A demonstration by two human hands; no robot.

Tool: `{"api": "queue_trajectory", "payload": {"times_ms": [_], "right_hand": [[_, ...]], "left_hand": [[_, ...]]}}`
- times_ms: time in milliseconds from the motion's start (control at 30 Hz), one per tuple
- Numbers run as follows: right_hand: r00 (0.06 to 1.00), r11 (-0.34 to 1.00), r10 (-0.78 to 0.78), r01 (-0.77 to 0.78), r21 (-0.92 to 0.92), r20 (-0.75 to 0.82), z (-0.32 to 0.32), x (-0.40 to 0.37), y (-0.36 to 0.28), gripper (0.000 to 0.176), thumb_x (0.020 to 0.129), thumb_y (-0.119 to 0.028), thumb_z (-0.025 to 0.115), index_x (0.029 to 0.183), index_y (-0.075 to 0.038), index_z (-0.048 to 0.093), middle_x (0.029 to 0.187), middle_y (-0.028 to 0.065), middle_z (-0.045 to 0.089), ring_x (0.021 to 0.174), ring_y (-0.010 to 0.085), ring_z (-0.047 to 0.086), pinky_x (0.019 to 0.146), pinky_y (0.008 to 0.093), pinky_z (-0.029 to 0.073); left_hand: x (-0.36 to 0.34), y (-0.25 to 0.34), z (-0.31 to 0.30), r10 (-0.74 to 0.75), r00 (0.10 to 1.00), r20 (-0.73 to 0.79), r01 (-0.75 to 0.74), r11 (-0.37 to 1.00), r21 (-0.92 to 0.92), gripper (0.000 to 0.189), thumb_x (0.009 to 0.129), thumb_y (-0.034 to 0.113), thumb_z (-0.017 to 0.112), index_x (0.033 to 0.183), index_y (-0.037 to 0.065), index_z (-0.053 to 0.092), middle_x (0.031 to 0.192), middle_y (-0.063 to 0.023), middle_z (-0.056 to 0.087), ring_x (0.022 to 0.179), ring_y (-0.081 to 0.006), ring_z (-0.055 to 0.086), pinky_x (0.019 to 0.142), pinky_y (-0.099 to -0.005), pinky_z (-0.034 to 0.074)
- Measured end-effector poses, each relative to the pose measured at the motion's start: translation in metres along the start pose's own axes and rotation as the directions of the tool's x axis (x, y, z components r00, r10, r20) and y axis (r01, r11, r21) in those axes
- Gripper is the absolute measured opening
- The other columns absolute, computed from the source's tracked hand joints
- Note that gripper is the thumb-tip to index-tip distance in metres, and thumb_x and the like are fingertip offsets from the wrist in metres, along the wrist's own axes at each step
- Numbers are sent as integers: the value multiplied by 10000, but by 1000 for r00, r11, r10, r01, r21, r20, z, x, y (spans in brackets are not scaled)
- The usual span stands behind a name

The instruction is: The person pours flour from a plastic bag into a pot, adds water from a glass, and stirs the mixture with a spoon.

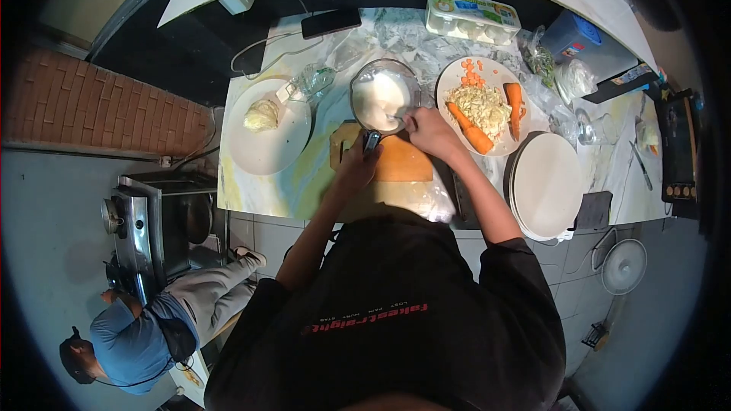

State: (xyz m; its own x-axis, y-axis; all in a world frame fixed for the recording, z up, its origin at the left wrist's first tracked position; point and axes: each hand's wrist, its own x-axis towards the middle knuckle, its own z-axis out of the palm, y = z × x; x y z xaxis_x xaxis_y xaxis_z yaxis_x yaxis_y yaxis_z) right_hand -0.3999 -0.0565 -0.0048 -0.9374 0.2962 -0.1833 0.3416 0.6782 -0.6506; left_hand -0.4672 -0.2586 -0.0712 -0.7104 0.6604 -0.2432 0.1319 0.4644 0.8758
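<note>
A round saucepan (pixel 354 99) stands on the marble-patterned table with a white mixture (pixel 381 93) in it. My left hand (pixel 359 165) is closed around its dark and silver handle (pixel 371 143), which points toward me. At the pan's near right rim, my right hand (pixel 431 133) has its fingers pinched on a thin metal utensil (pixel 395 117). The utensil's end dips into the white mixture; its exact kind is hard to make out. Under my hands lies a wooden cutting board (pixel 403 161), partly covered by my left hand and the pan.
Right of the pan, a plate (pixel 449 68) holds shredded vegetable and carrots (pixel 474 137). A plate (pixel 263 160) with a cabbage piece (pixel 261 116) sits left. Stacked plates (pixel 548 183), an egg carton (pixel 472 17) and a knife (pixel 641 165) are around. Another person (pixel 137 335) is at lower left.
</note>
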Motion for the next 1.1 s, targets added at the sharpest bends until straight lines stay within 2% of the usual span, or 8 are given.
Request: {"api": "queue_trajectory", "payload": {"times_ms": [167,300,433,667,800,867,967,1100], "right_hand": [[960,980,-55,104,169,-274,13,29,20,155,812,-35,554,855,27,689,850,310,636,853,457,646,810,495,508],[970,997,46,-58,-45,-239,-7,11,14,163,798,-30,559,846,73,676,843,334,638,857,459,652,816,497,522],[998,999,20,-22,-34,-63,3,0,12,189,822,-74,570,858,77,678,829,330,633,848,468,646,819,503,513],[949,990,-24,66,124,-314,18,27,7,175,853,-78,554,881,49,671,813,316,627,829,476,635,784,518,515],[945,1000,-11,8,-10,-326,5,19,15,171,828,-64,558,900,44,669,806,328,626,814,468,645,772,523,522],[977,996,18,-37,-84,-214,-2,6,13,141,857,-32,556,904,54,657,802,332,610,818,476,631,758,519,497],[989,997,-28,17,-80,-147,6,-4,7,169,833,-81,562,864,35,682,804,337,628,799,469,651,760,530,525],[983,998,-55,53,-17,-172,22,11,-6,191,881,-131,573,868,23,684,789,326,632,811,470,652,748,543,517]], "left_hand": [[2,-3,-4,16,1000,2,-16,1000,14,441,959,235,601,1294,-21,472,977,-221,671,878,-396,661,758,-458,497],[10,-21,0,25,999,-32,-25,1000,-7,439,957,237,603,1278,-34,476,964,-216,671,860,-386,661,747,-453,494],[9,-27,6,1,1000,-13,-1,1000,-15,452,953,252,613,1279,-33,483,965,-217,671,858,-381,664,744,-453,497],[6,-15,-2,7,1000,-23,-5,998,57,467,956,287,607,1291,-19,496,909,-193,682,797,-355,671,711,-439,507],[6,-7,-10,-132,991,35,126,984,128,450,958,288,603,1285,-7,509,874,-173,681,751,-328,669,678,-431,508],[10,-32,0,72,994,-77,-67,995,76,422,957,272,608,1269,5,513,758,-126,656,626,-274,646,616,-409,503],[2,-7,-5,-113,994,12,114,991,-65,416,963,270,606,1271,13,499,654,-81,607,508,-213,595,520,-379,475],[5,-23,1,78,996,-50,-80,996,-49,404,972,280,596,1266,26,488,600,-54,570,448,-180,559,454,-353,449]]}}
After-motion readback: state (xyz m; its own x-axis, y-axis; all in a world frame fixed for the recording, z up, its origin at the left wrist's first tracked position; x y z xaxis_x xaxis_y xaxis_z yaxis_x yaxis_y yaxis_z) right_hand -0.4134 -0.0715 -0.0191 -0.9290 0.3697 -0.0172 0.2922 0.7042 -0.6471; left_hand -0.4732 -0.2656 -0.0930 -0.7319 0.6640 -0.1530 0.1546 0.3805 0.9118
